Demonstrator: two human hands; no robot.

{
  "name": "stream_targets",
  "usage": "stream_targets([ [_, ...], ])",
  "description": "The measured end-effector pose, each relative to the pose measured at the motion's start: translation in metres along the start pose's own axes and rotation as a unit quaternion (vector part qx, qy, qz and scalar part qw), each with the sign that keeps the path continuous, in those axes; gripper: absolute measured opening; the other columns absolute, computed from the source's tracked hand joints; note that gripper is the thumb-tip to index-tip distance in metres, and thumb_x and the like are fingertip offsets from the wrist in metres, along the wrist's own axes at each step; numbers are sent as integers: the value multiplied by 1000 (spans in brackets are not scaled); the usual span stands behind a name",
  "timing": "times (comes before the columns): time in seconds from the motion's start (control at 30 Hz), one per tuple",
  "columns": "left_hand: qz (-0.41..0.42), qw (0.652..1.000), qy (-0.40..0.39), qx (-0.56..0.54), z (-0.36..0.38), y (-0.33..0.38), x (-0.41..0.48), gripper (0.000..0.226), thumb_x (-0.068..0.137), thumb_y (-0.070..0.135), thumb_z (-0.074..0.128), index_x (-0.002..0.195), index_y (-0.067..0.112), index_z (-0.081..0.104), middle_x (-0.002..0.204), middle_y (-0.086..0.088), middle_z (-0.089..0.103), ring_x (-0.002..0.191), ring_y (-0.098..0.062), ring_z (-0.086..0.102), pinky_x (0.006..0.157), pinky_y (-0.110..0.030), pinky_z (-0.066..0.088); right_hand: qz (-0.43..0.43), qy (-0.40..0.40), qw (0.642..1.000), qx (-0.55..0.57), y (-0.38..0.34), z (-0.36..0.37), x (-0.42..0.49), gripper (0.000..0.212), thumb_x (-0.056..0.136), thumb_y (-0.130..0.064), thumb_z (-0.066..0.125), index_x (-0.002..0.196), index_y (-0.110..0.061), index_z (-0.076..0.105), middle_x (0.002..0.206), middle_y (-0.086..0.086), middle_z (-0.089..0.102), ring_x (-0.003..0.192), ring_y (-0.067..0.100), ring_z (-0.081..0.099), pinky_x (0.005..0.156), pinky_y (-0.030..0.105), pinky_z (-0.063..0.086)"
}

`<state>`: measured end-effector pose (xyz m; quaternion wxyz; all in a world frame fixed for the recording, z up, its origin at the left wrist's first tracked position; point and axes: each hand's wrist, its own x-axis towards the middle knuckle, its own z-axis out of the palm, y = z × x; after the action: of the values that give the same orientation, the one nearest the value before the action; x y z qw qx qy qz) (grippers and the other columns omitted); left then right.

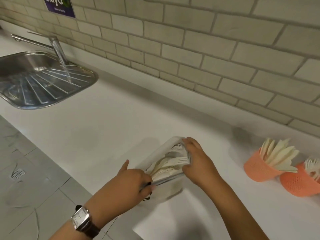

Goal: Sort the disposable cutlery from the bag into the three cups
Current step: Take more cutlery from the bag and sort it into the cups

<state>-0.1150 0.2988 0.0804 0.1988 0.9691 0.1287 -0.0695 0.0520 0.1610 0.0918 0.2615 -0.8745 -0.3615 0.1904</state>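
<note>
A white paper bag [161, 149] lies open on the white counter [103, 127], with cream disposable cutlery [166, 166], forks among it, showing inside. My left hand [133, 181] pinches the bag's near edge at its mouth. My right hand [195, 158] grips the bag's right side and holds it open. At the right stand two orange perforated cups: one [258, 168] filled with cream knives, the other [297, 186] holding forks and partly cut by the frame edge. A third cup is not in view.
A steel sink with drainer [43, 80] and a tap [57, 47] sit at the far left. A tiled wall [190, 40] runs behind the counter. The counter's front edge drops to a grey tiled floor [26, 170] at lower left.
</note>
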Motion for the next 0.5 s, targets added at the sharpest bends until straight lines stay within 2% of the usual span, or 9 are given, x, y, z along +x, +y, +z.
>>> stream_targets([
  [0.07,-13,1000,9,1,5,-2,-3,74,72,79,7,81,32,64,96,19,48,77,14,45,113,-28,0,-3,-16,1000,-4,-1,3,-3,83,78,-1,52,147,-31,16,154,-18,10,124,16,47,95,23,42],
  [0.13,-29,1000,5,2,8,2,-1,71,74,77,2,72,35,59,104,20,40,75,11,45,109,-29,4,-16,-44,999,-6,-3,10,-7,90,75,1,52,147,-34,10,153,-21,9,114,19,53,88,27,49],
  [0.2,-35,995,54,77,13,4,6,59,84,61,19,58,30,62,97,19,52,69,5,50,94,-30,18,-27,-61,998,-6,-3,13,-8,95,74,3,50,147,-37,4,153,-24,7,113,18,54,83,26,50],
  [0.23,-30,989,88,111,12,6,10,50,84,51,33,52,28,64,86,16,59,64,-1,54,84,-30,24,-30,-67,997,-8,-3,13,-9,96,74,4,50,147,-37,3,153,-24,6,115,17,53,83,25,49],
  [0.27,-28,981,126,145,11,10,15,38,83,43,46,54,29,66,78,14,62,62,-6,57,76,-29,27,-32,-72,997,-7,-2,11,-10,96,74,3,51,147,-36,3,153,-23,6,118,17,50,85,23,48],
  [0.3,-33,985,101,136,9,14,20,26,84,35,53,66,29,70,80,10,63,68,-10,60,73,-27,30,-34,-76,997,-2,-1,10,-11,96,75,3,52,147,-36,3,153,-22,7,122,16,48,88,23,47],
  [0.33,-43,989,82,114,8,19,29,19,88,27,52,85,27,71,90,5,64,80,-15,61,74,-27,35,-35,-80,996,3,-1,9,-11,96,75,2,54,147,-35,3,154,-21,8,125,16,45,91,22,45],
  [0.4,-86,993,16,75,12,29,51,28,92,15,45,115,14,61,112,-7,61,101,-23,59,83,-30,43,-39,-85,996,11,-1,8,-12,96,74,1,55,148,-35,4,154,-20,9,128,16,43,94,21,42],
  [0.5,-127,987,-34,89,16,39,73,35,92,5,42,125,6,51,123,-12,57,112,-27,57,91,-31,44,-47,-88,995,20,-2,8,-13,95,73,1,54,148,-34,5,154,-20,9,129,15,42,95,21,41],
])
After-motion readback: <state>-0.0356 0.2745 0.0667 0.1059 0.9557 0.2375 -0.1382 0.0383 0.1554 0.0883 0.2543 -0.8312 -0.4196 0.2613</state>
